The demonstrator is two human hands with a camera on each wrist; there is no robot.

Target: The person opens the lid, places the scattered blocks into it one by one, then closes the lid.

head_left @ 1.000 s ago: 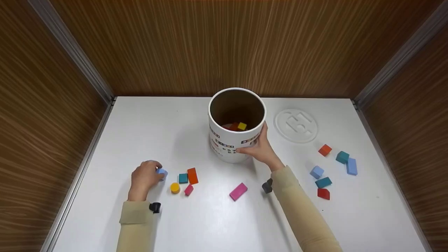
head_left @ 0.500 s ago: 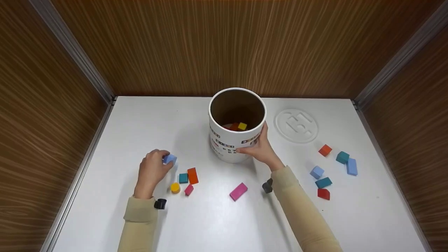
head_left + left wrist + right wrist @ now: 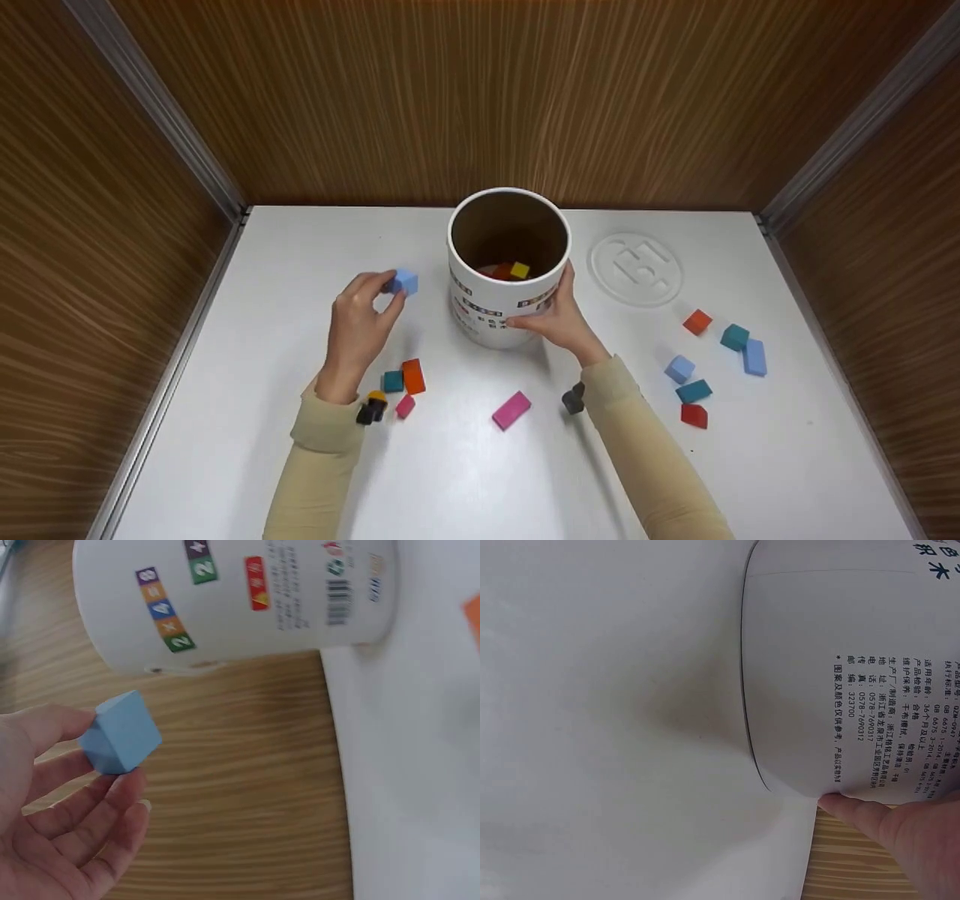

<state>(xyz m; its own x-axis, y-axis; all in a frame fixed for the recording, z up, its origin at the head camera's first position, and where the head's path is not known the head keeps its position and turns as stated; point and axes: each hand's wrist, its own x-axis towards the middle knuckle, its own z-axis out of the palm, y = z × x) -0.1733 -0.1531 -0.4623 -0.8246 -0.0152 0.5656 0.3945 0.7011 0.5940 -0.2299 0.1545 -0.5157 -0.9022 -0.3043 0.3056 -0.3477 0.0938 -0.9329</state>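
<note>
My left hand [image 3: 358, 322] pinches a light blue block [image 3: 406, 282] between thumb and fingers, raised to the left of a white round bucket [image 3: 472, 319]. In the left wrist view the blue block [image 3: 124, 733] shows its flat faces just beside the bucket's printed wall [image 3: 247, 607]. The bucket stands upright and uncovered, with red and orange blocks and a yellow block [image 3: 520, 271] at its bottom. My right hand [image 3: 559, 322] grips the bucket's right side, thumb across the front; its other fingers are mostly hidden behind the wall. The right wrist view has the thumb [image 3: 855, 814] against the printed wall.
A clear round lid [image 3: 636, 268] lies right of the bucket. Several blocks lie at right, among them an orange one [image 3: 697, 322] and a red one [image 3: 694, 416]. A pink block [image 3: 511, 410] lies in front; orange [image 3: 413, 376] and teal [image 3: 393, 382] blocks lie front-left. Wood-patterned walls enclose the table.
My left hand has lifted the light blue block off the left of the table and carried it forward and right toward the bucket. My right hand and the bucket have stayed in place.
</note>
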